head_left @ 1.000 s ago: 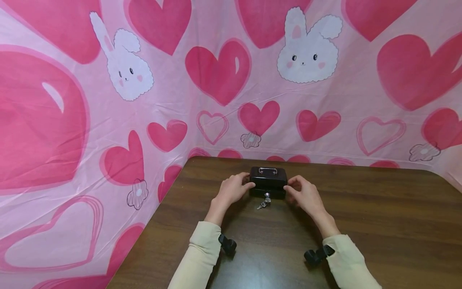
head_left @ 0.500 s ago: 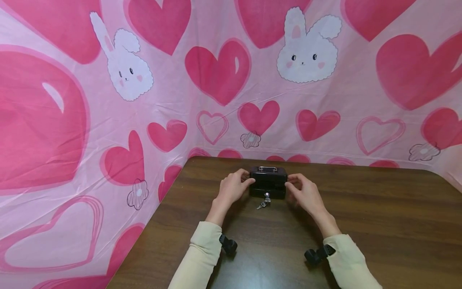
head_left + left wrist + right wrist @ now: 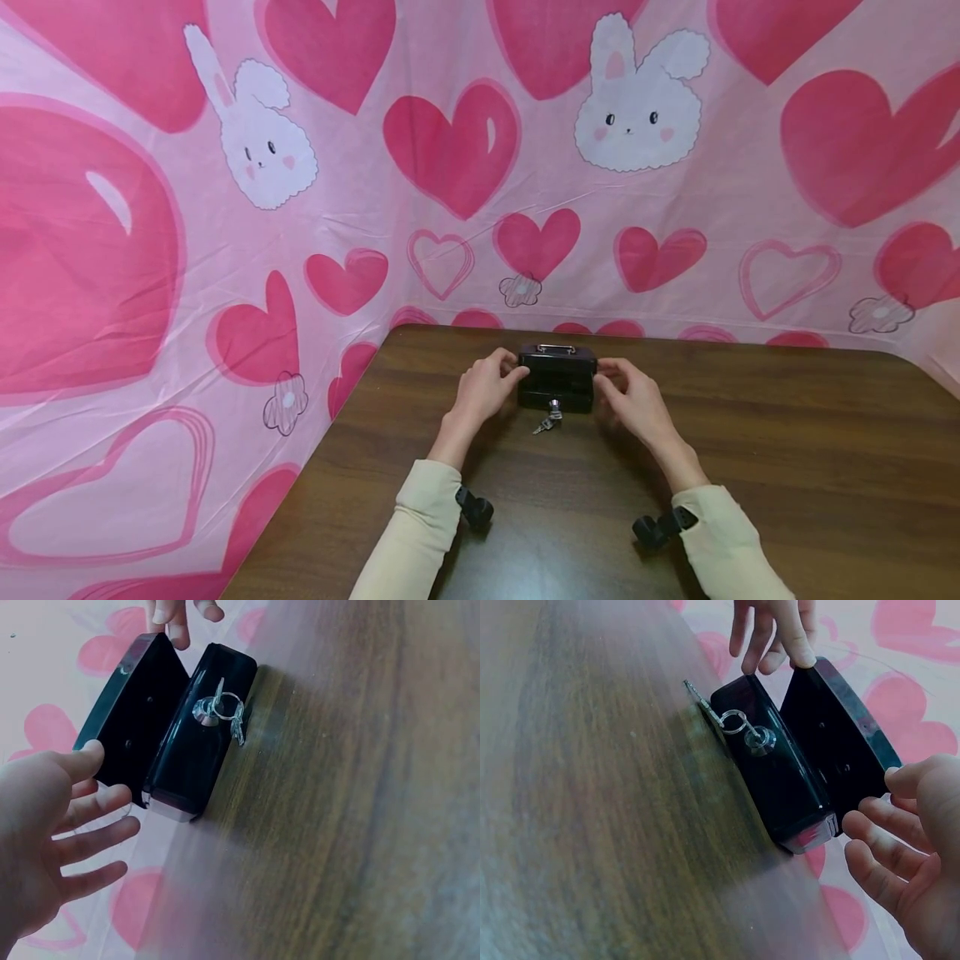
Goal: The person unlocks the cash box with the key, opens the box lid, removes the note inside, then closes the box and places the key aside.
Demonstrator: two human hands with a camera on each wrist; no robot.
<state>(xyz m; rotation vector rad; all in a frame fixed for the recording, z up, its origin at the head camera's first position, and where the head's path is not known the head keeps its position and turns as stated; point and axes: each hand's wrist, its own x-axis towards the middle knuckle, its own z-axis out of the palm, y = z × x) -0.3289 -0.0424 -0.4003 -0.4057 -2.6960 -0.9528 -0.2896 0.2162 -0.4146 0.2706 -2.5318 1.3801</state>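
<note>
A small black cash box (image 3: 536,401) stands near the far edge of the table, its lid (image 3: 129,686) raised partway on the rear hinge. My left hand (image 3: 482,392) pinches the lid's left end, thumb on the front edge and index finger at the side. At the opposite end my right hand (image 3: 639,405) holds the lid the same way. In both wrist views the remaining fingers are spread loosely beside the box. A key sits in the round lock (image 3: 204,712) at the front, and a ring with more keys (image 3: 547,423) dangles from it. The box's interior is mostly hidden.
The brown wooden table (image 3: 787,467) ends just behind the box. Beyond it hangs a pink cloth (image 3: 555,192) printed with hearts and rabbits, which also covers the left side. Black wrist cameras (image 3: 476,508) are strapped over both sleeves.
The lid has swung upward and back from slightly raised to wider open. Both hands have risen a little with it; the box body and keys have stayed in place.
</note>
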